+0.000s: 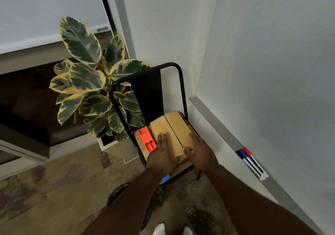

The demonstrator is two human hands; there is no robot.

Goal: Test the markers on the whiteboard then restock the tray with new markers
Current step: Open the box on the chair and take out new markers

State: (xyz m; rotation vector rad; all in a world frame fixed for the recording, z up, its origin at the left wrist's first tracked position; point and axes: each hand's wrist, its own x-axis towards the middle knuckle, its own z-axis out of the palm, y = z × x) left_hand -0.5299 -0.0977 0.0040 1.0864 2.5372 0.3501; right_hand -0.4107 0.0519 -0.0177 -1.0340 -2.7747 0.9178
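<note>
Both of my hands are down on a cardboard box [170, 135] that sits on the wooden seat of a black-framed chair [178, 82] pushed against the wall. My left hand [162, 155] lies flat on the box's left flap with the fingers straight and held close together, pressing on the top. My right hand [201, 153] rests on the right flap, its fingers curled over the near edge and the thumb pointing toward the seam between the two flaps; I cannot tell whether it actually grips anything underneath. Just left of the box, touching my left hand's side, lies an orange plastic holder [146, 139], and a bit of something blue [165, 179] peeks out below my left wrist. Off to the right, well apart from the chair, the whiteboard [272, 53] runs along the wall, and on its tray [217, 124] three markers [251, 162] lie side by side, with black, blue and red caps. A potted plant [85, 78] with variegated leaves stands behind the chair.
</note>
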